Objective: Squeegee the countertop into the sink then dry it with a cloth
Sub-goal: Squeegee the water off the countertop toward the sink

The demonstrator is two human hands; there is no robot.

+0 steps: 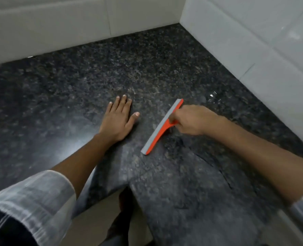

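Observation:
An orange squeegee [160, 129] with a grey rubber blade lies with its blade on the dark speckled granite countertop [76, 82], running diagonally from near centre up to the right. My right hand [189, 121] grips its handle from the right side. My left hand [118, 119] rests flat on the counter just left of the squeegee, fingers straight and spread. Wet streaks and droplets [212, 96] glisten on the stone to the right of the blade and near the wall. No sink and no cloth are in view.
White tiled walls [58, 27] close the counter at the back and on the right [253, 36], meeting in a corner at the upper right. The counter's front edge runs near my body, with light floor [97, 219] below it.

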